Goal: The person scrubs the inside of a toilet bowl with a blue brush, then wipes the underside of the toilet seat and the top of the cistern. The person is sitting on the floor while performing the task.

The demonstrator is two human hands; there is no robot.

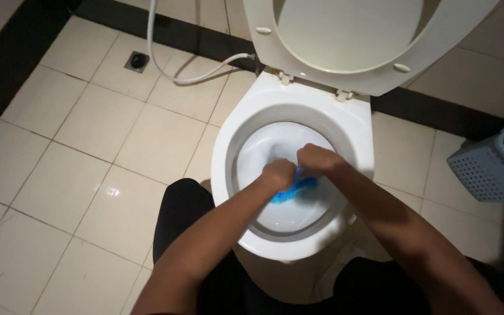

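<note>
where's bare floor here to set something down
Widest bare tile lies left of the toilet bowl, between the floor drain, hose and dark wall strip. A smaller patch sits between bowl and grey basket. The bowl is crowded: left hand, right hand, blue scrubber.

A pale blue perforated plastic basket [497, 166] sits at the right edge on the cream tiled floor [59, 186]. A white hose [173, 73] curves near a square metal floor drain [137, 60].
</note>
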